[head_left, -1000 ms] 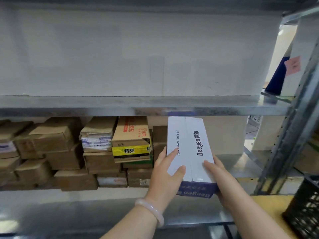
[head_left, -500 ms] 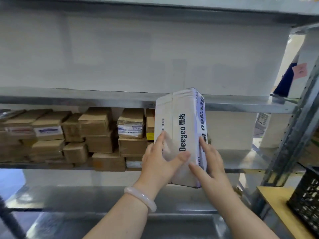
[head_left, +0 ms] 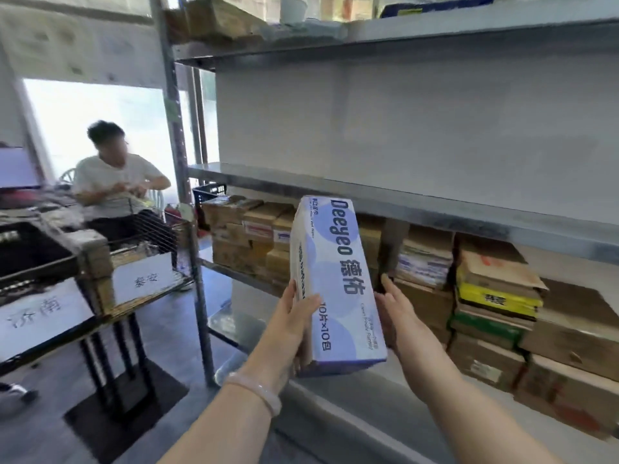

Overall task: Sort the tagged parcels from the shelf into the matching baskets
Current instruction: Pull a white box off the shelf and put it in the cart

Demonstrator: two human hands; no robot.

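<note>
While it is held upright in front of the metal shelf (head_left: 402,204), clear of the stacked brown parcels (head_left: 425,259) behind it, the white and lilac Deeyeo box (head_left: 335,286) shows its printed face to the camera, probably so it can be checked for a tag. The left hand (head_left: 294,318) grips its left edge, thumb across the front. The right hand (head_left: 398,318) cups the right edge, fingers hidden behind. At far left, a black basket (head_left: 30,249) with paper labels (head_left: 43,316) waits on a desk (head_left: 67,336).

Before the shelf (head_left: 435,209), box (head_left: 335,279) between left grip (head_left: 294,326) and right grip (head_left: 398,319). Behind it and rightward, parcels (head_left: 495,296) stacked on the lower board (head_left: 241,276) (more further left). At left, worktop (head_left: 110,314) carrying baskets (head_left: 30,252), with a seated person (head_left: 114,182) behind.
</note>
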